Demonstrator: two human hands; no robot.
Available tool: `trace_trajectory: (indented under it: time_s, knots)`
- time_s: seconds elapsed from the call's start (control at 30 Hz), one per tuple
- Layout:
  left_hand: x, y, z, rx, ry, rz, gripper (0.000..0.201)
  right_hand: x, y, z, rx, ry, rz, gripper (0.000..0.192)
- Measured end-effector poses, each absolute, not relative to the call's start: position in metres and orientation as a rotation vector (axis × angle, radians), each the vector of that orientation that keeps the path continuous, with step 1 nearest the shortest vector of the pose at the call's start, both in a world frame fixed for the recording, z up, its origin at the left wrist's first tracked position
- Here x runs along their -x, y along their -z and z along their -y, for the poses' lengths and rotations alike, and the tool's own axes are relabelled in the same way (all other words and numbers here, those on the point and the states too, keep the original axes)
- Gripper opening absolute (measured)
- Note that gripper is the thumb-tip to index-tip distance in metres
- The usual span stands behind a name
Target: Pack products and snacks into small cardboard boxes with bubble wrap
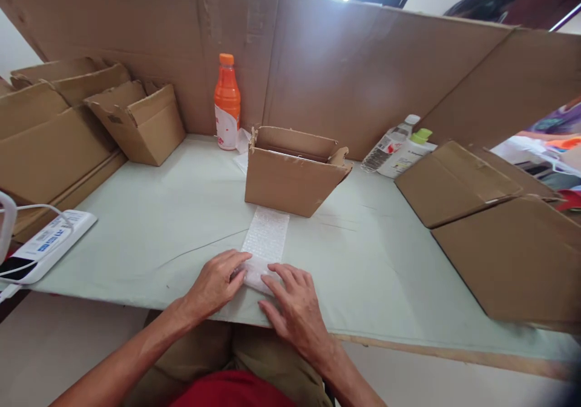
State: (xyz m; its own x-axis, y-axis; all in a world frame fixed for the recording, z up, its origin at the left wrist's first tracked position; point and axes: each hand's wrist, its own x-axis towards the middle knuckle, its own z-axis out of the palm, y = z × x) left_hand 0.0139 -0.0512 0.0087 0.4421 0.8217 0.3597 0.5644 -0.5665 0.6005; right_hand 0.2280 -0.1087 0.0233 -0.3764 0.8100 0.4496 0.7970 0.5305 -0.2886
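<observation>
A strip of bubble wrap [267,236] lies flat on the pale table [149,225], running from the near edge toward a small open cardboard box [290,180]. My left hand [215,283] and my right hand [295,307] both rest on the strip's near end, fingers curled over a small wrapped lump between them. What lies inside the wrap is hidden. The box stands just beyond the strip's far end, flaps up.
An orange drink bottle [227,101] stands behind the box. Two plastic bottles [402,146] lie at the back right. Flat cardboard [499,225] covers the right side; open boxes [140,122] stack at left. A white device [49,243] with a cable sits near left. Cardboard walls ring the table.
</observation>
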Motion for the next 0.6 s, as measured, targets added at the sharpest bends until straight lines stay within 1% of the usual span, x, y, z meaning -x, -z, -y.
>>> trace_trajectory:
  time_s: [0.07, 0.13, 0.23, 0.3, 0.37, 0.47, 0.53, 0.6]
  knots:
    - [-0.014, -0.008, 0.051, -2.4, -0.972, -1.192, 0.031, -0.226, -0.021, 0.104, 1.313, -0.01, 2.274, 0.024]
    - [-0.011, -0.009, 0.055, -2.481, -1.008, -1.117, 0.031, -0.226, -0.019, 0.101, 1.323, -0.06, 2.251, 0.02]
    - [-0.002, -0.013, 0.065, -2.489, -0.938, -0.962, 0.029, -0.228, -0.021, 0.103, 1.301, -0.238, 2.182, 0.017]
    - [0.001, -0.016, 0.067, -2.408, -0.886, -0.951, 0.029, -0.231, -0.025, 0.109, 1.284, -0.314, 2.147, 0.019]
    - [0.0, -0.018, 0.063, -2.336, -0.849, -0.991, 0.029, -0.233, -0.029, 0.113, 1.298, -0.259, 2.141, 0.024]
    - [-0.007, -0.016, 0.048, -2.305, -0.851, -1.123, 0.03, -0.232, -0.03, 0.111, 1.335, -0.071, 2.242, 0.034]
    - [-0.013, -0.013, 0.039, -2.294, -0.885, -1.207, 0.027, -0.23, -0.028, 0.103, 1.357, -0.035, 2.335, 0.034]
    - [-0.016, -0.012, 0.036, -2.28, -0.923, -1.244, 0.026, -0.229, -0.024, 0.092, 1.393, -0.077, 2.347, 0.028]
